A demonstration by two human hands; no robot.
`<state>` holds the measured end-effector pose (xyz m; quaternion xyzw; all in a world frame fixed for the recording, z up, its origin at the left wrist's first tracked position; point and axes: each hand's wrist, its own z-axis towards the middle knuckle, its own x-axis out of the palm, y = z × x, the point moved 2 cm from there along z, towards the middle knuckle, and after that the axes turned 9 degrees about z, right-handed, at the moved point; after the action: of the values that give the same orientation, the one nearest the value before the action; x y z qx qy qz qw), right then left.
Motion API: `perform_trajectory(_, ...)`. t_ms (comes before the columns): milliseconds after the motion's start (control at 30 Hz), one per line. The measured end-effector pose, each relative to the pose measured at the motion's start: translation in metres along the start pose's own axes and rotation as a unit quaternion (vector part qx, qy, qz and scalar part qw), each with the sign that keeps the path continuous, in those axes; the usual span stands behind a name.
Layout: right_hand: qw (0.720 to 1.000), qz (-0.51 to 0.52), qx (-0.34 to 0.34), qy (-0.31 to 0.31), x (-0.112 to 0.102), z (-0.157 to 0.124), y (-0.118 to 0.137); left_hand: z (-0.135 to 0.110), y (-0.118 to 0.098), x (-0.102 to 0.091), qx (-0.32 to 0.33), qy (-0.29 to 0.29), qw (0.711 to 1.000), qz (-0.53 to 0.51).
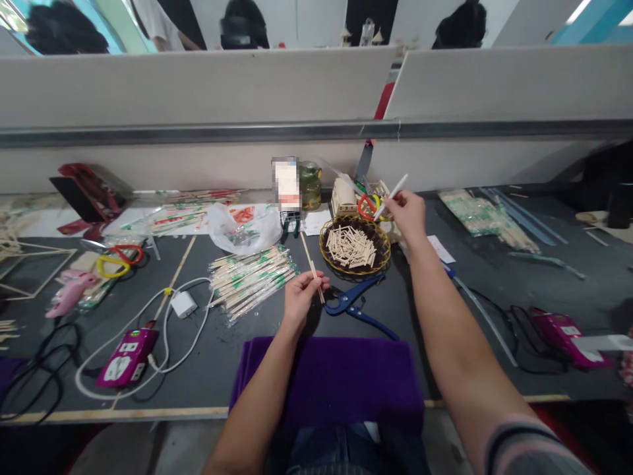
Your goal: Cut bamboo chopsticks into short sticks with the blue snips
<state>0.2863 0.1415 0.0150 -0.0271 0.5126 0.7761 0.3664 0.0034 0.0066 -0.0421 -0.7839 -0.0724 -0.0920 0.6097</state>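
Observation:
My left hand (301, 298) is closed around a thin wooden stick (307, 253), which points up and away; a second short piece seems to lie alongside it. My right hand (409, 214) pinches a white pen (397, 188), tilted over the back right of a yellow-rimmed basket (324, 254). Many short cut wooden pieces (350, 246) fill that basket. Below it, close to my left fingers, lies a blue-handled cutter (355, 300). Plastic-wrapped wooden chopsticks (254, 277) are spread left of my left hand.
A purple cloth (326, 376) covers the near edge. Behind the basket stand a small wooden model (345, 196), a green glass jar (310, 185) and a phone (287, 185). To the left are a white cable, a magenta power box (129, 356) and a pink glue gun (74, 290).

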Motion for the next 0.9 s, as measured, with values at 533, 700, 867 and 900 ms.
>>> perform_trajectory(533, 0.993, -0.079, 0.063, -0.067, 0.016, 0.053, -0.025, -0.003, 0.0, 0.003, -0.035, 0.015, 0.999, -0.017)
perform_trajectory(700, 0.994, -0.072, 0.038, -0.076, 0.019, 0.054, -0.025, -0.003, -0.001, 0.004, -0.039, 0.017, 0.999, -0.018)
perform_trajectory(867, 0.997, -0.049, -0.004, -0.051, 0.022, 0.053, -0.013, -0.005, -0.001, 0.004, -0.035, 0.02, 0.999, -0.009)
perform_trajectory(900, 0.998, -0.042, -0.012, -0.042, 0.024, 0.051, -0.007, -0.005, -0.001, 0.004, -0.035, 0.02, 0.999, -0.009)
